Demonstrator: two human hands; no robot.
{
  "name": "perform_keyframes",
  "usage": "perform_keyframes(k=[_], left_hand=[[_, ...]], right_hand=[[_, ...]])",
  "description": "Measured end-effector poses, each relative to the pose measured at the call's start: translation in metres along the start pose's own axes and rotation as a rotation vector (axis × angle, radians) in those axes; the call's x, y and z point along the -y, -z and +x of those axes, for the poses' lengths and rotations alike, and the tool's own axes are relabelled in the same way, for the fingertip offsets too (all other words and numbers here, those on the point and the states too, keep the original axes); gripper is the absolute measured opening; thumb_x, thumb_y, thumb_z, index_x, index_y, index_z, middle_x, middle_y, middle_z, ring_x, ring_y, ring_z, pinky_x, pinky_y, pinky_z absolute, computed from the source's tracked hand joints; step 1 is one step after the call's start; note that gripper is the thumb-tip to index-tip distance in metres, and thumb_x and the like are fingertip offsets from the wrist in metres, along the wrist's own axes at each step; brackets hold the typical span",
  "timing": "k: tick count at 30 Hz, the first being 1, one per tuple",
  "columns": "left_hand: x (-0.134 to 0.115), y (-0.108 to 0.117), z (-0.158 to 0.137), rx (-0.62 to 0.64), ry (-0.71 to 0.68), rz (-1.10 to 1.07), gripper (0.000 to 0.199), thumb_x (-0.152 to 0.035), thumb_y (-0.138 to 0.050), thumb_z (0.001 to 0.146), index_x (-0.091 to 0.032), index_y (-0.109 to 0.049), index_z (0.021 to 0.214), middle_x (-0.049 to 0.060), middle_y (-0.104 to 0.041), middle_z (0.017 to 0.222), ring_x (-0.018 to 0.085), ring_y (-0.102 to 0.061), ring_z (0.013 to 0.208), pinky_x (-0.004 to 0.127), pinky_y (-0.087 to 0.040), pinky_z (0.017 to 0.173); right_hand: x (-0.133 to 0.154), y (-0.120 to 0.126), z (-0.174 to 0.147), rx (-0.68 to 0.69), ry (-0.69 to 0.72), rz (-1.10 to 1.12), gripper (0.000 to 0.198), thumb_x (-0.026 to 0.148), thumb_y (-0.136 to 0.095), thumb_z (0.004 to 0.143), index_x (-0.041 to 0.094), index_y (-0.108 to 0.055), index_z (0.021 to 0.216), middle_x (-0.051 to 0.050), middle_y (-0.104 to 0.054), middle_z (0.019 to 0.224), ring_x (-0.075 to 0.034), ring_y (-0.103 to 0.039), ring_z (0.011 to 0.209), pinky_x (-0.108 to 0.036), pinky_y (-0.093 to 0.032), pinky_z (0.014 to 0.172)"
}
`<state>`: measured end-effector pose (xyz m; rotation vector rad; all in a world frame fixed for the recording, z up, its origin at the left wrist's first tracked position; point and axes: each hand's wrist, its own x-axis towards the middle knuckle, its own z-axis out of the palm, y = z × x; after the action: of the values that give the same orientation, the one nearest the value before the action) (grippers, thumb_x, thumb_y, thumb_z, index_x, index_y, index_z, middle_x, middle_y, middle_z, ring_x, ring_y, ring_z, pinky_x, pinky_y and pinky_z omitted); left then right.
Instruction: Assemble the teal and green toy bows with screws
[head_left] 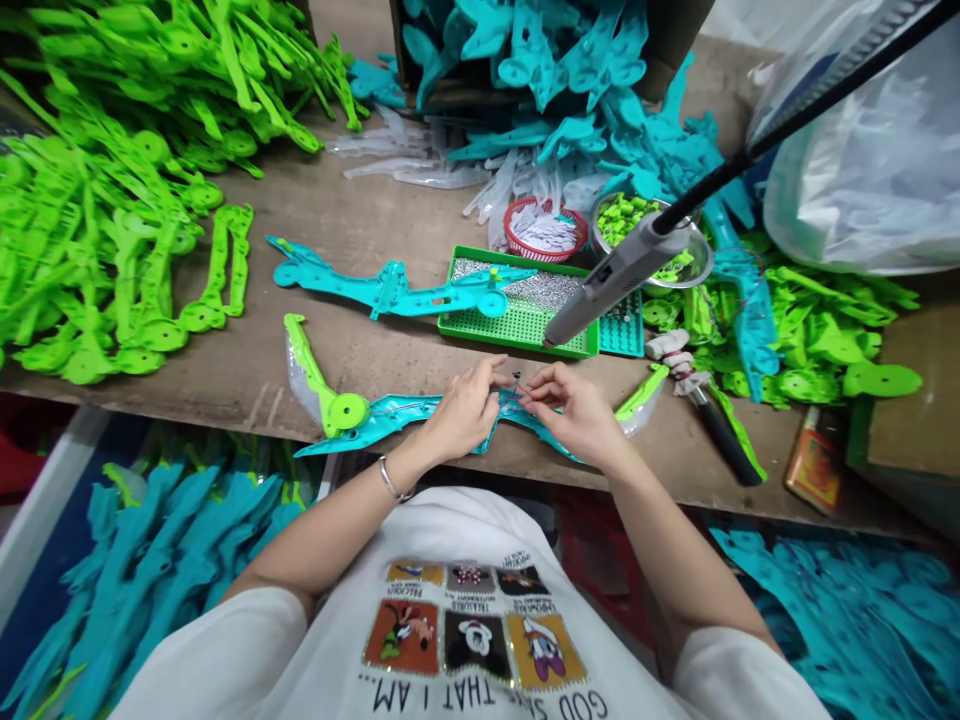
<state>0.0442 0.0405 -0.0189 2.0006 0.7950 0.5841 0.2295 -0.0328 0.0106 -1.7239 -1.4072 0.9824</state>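
A blue plastic bow-shaped half shell (405, 410) lies along the table's front edge, hollow side up. Green arms with clear plastic pieces join its ends: the left arm (319, 375) and the right arm (641, 393). Thin reddish wires run inside the shell. My left hand (465, 410) rests over the shell's middle, fingers bent and closed; what they hold is hidden. My right hand (566, 405) faces it, thumb and index finger pinching thin wires (516, 392) with a small dark end. Just beyond lies another blue bow-shaped shell (390, 290), partly over a green tray (517, 325) of screws.
A grey electric screwdriver (607, 285) hangs above the tray. Behind stand a red basket (551, 248) of white pieces and a metal bowl (701, 262) of green parts. Green parts (112, 200) are piled left, blue parts (540, 60) at the back. A black-handled tool (724, 435) lies right.
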Motion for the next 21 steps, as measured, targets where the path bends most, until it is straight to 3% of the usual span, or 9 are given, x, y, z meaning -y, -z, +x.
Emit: perform_keyframes(k=[3, 6, 11, 13, 18, 21], left_hand=[[0.000, -0.001, 0.003, 0.007, 0.069, -0.133, 0.040, -0.010, -0.049, 0.095, -0.021, -0.049, 0.134, 0.003, -0.077, 0.109, 0.019, -0.069, 0.111, 0.041, -0.051, 0.102], [0.000, 0.001, 0.000, -0.013, 0.095, -0.183, 0.025, -0.014, -0.057, 0.094, -0.022, -0.063, 0.118, 0.002, -0.079, 0.103, 0.019, -0.072, 0.102, 0.038, -0.053, 0.098], [0.004, 0.004, -0.004, -0.098, 0.009, -0.121, 0.011, -0.014, -0.065, 0.089, -0.023, -0.071, 0.090, 0.002, -0.078, 0.102, 0.021, -0.069, 0.102, 0.042, -0.054, 0.097], [0.007, 0.004, -0.003, -0.134, 0.013, -0.134, 0.010, -0.015, -0.070, 0.086, -0.021, -0.069, 0.094, 0.004, -0.076, 0.108, 0.022, -0.068, 0.107, 0.043, -0.053, 0.098], [0.011, -0.002, 0.000, -0.073, 0.044, -0.212, 0.064, -0.018, -0.077, 0.082, -0.021, -0.047, 0.139, 0.010, -0.073, 0.120, 0.024, -0.068, 0.114, 0.043, -0.051, 0.100], [0.011, -0.004, 0.002, -0.041, 0.015, -0.135, 0.072, -0.017, -0.075, 0.084, -0.023, -0.040, 0.146, 0.007, -0.076, 0.113, 0.025, -0.067, 0.116, 0.045, -0.046, 0.102]], right_hand=[[0.002, 0.001, 0.001, -0.041, 0.034, -0.122, 0.008, 0.018, -0.063, 0.084, 0.021, -0.065, 0.091, -0.004, -0.078, 0.088, -0.018, -0.075, 0.079, -0.031, -0.058, 0.074], [0.002, 0.000, 0.006, -0.084, 0.128, -0.253, 0.016, 0.013, -0.059, 0.085, 0.021, -0.073, 0.088, -0.003, -0.077, 0.083, -0.018, -0.073, 0.076, -0.033, -0.057, 0.077], [-0.002, -0.004, 0.017, -0.134, 0.316, -0.353, 0.020, 0.012, -0.062, 0.085, 0.022, -0.079, 0.088, -0.005, -0.072, 0.090, -0.019, -0.069, 0.083, -0.032, -0.056, 0.076], [-0.003, -0.007, 0.020, -0.132, 0.355, -0.355, 0.017, 0.016, -0.064, 0.087, 0.022, -0.079, 0.093, -0.005, -0.070, 0.087, -0.018, -0.067, 0.079, -0.032, -0.055, 0.072], [-0.002, -0.010, 0.024, -0.094, 0.450, -0.294, 0.010, 0.019, -0.067, 0.089, 0.023, -0.076, 0.089, -0.003, -0.075, 0.082, -0.018, -0.068, 0.078, -0.032, -0.055, 0.073], [-0.001, -0.010, 0.024, -0.075, 0.479, -0.263, 0.010, 0.019, -0.067, 0.089, 0.023, -0.076, 0.086, -0.003, -0.077, 0.081, -0.017, -0.070, 0.076, -0.031, -0.055, 0.072]])
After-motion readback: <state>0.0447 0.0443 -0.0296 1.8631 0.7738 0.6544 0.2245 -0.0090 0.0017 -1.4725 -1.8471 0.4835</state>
